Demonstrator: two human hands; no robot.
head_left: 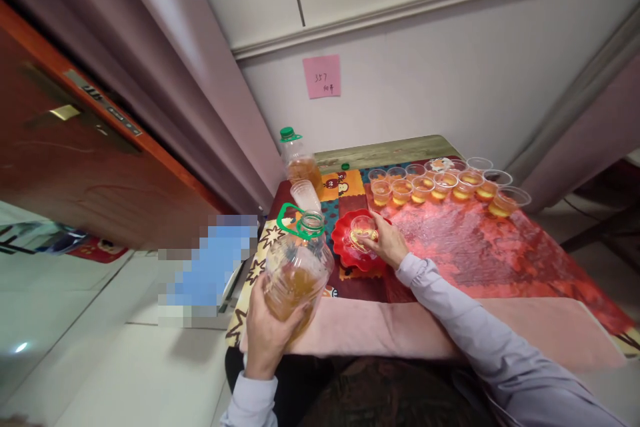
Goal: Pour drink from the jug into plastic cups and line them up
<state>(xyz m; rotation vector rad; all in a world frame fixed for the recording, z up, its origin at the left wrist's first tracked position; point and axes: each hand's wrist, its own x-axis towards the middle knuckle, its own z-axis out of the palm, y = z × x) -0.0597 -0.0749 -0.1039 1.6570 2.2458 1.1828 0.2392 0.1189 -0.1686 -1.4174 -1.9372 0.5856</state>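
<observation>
The clear, uncapped jug holds amber liquid; a clear cup is within a scalloped red bowl.

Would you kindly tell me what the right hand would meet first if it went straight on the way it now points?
The clear cup in the red dish, already at the right hand; past the dish, probably the stacked cups, though depth is unclear from this view.

1 head-worn view, forward and down over the near table, toward the wall
</observation>
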